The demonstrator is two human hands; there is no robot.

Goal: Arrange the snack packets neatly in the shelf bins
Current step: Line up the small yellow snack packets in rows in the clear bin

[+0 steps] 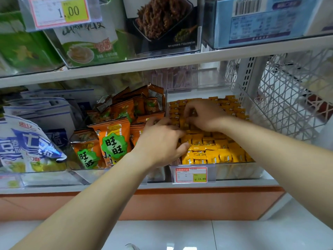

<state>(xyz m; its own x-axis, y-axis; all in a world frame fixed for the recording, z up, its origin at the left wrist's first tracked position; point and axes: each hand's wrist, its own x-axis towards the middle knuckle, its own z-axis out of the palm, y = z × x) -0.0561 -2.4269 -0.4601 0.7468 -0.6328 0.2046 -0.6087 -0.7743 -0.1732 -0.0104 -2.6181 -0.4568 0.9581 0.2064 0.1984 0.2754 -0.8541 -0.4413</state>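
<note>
A clear bin (239,171) on the middle shelf holds several small yellow snack packets (214,152) in rows. Both my hands are inside it. My left hand (162,141) lies over the bin's left side, with fingers spread and curled onto the packets and the thumb against a yellow packet. My right hand (203,114) is farther back, and its curled fingertips pinch small orange-yellow packets (185,123) near the bin's back left. The packets under both hands are hidden.
Left of the yellow bin stands a bin of orange packets (115,139), some leaning loosely. Blue-and-white bags (27,143) fill the far-left bin. A white lattice panel (288,98) closes the right side. The upper shelf (162,60) hangs close above. A price tag (191,175) is clipped to the bin's front.
</note>
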